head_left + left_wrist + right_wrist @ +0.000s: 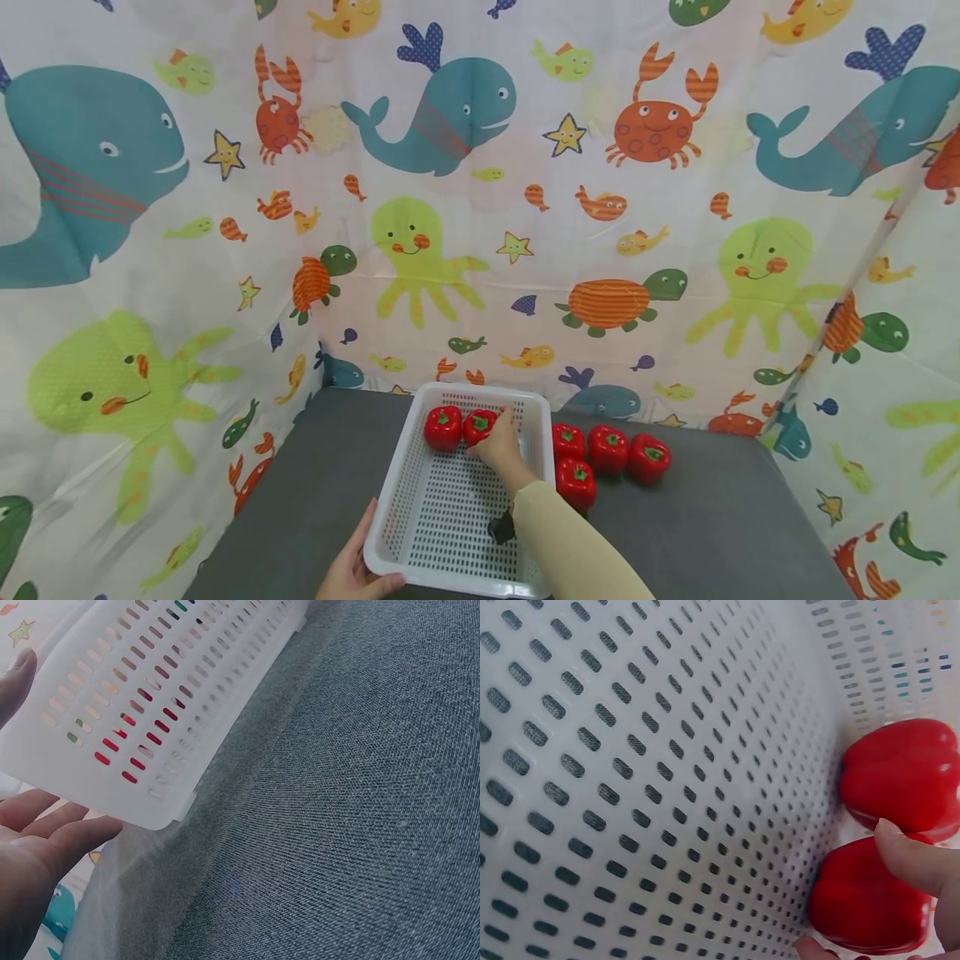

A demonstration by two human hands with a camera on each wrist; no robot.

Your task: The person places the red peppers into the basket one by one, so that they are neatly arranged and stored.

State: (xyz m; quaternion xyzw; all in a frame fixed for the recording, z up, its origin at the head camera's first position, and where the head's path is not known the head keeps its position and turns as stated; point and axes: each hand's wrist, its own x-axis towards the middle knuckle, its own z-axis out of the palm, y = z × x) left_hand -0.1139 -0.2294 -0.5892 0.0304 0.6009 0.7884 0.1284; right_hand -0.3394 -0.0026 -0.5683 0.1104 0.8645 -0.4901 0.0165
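A white perforated plastic basket (450,508) stands on the dark table. At its far end my right hand (501,446) grips a red bell pepper (478,427), which sits beside another red bell pepper (442,428) in the far left corner. In the right wrist view, the thumb (919,859) lies along the held pepper (866,900), low by the basket floor; the fingers are mostly hidden. My left hand (356,562) holds the basket's near left corner. The left wrist view has its thumb up by the rim and its fingers (64,829) around the lower corner.
Several red bell peppers (607,450) are grouped on the table just right of the basket, one (575,483) partly behind the right sleeve (573,542). A sea-animal curtain (525,275) rises behind the grey table (720,500) and along both sides.
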